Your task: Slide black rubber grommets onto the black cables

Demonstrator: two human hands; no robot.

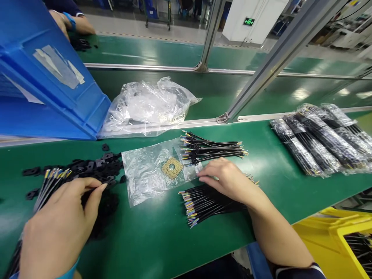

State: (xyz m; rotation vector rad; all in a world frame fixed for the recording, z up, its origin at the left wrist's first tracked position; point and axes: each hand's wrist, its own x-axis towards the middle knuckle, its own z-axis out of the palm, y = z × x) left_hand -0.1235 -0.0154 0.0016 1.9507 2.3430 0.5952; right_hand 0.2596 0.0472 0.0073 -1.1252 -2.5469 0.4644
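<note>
My left hand [62,221] is over the left of the bench, thumb and forefinger pinched at the edge of a pile of small black plastic clips [90,167]. What sits in the pinch, if anything, is too small to make out. Beside and under that hand runs a bundle of cables [48,190] with stripped coloured ends. My right hand [225,178] is above a row of black cables [203,203], its fingers closed near the right edge of a clear plastic bag [145,170]; their contents are hidden. Just beyond it lie cables with black clips on them [212,149].
A yellowish square sponge with a hole [172,168] lies on the bag. Behind stand a blue bin [66,89] and a large crumpled clear bag [151,102]. Wrapped cable bundles [319,139] lie at right. A yellow bin [328,232] is at lower right. Another person's arm [78,25] shows at top left.
</note>
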